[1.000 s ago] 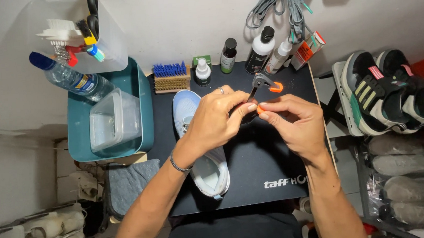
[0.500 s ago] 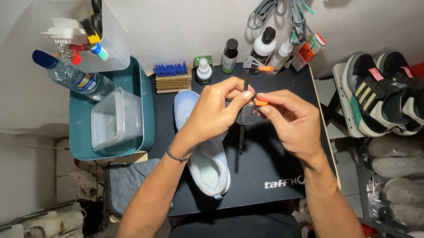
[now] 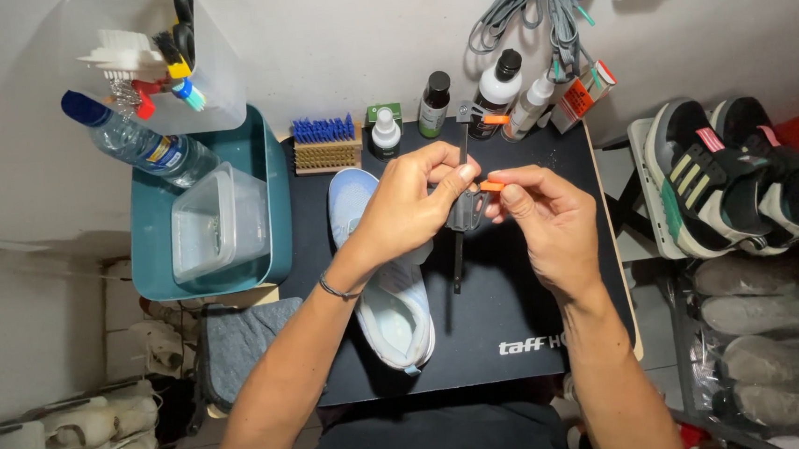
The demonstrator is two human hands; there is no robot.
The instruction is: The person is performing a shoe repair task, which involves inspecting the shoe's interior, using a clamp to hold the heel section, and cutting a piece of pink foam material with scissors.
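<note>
A: Both hands are up over the middle of the black mat (image 3: 519, 319). The left hand (image 3: 408, 210) has its fingers pinched shut on a small dark tool (image 3: 462, 215), with a thin black stem hanging down toward the near edge.

B: And the right hand (image 3: 549, 219)?

A: Thumb and forefinger closed on a little orange piece (image 3: 491, 186), right against the top of that tool, touching it.

B: What's underneath?

A: A pale blue shoe (image 3: 388, 300) lying on the mat, just left of the tool, partly under the left wrist. Along the far edge stand a blue-bristled brush (image 3: 325, 143) and several bottles (image 3: 433, 103). Left of the mat, a teal tub (image 3: 268, 215) holds a clear container. Dark sneakers (image 3: 724, 174) sit far right.
</note>
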